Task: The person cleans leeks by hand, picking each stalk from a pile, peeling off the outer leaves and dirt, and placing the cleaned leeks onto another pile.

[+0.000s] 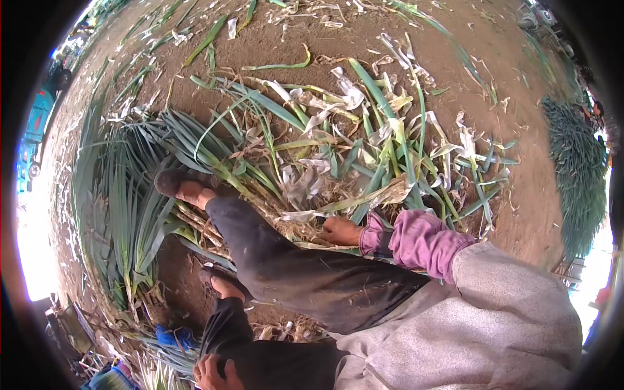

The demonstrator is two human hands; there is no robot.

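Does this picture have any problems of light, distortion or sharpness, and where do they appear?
Head view: white glare burns out parts of the left and right edges; strong wide-angle curvature, with black corners; light on the green stalks is soft; the right hand looks reasonably sharp.

Leeks (120, 208) lie on soil (520, 136) beside loose leaves (398, 130).

Green onions (224, 169), long-leaved, heaped on soil (520, 182)

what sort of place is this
Probably a farmyard or produce-handling yard: bare brown dirt ground, long green leek-like stalks piled beside the person, and pale papery leaf scraps strewn about. Whether it is roofed, I can't tell.
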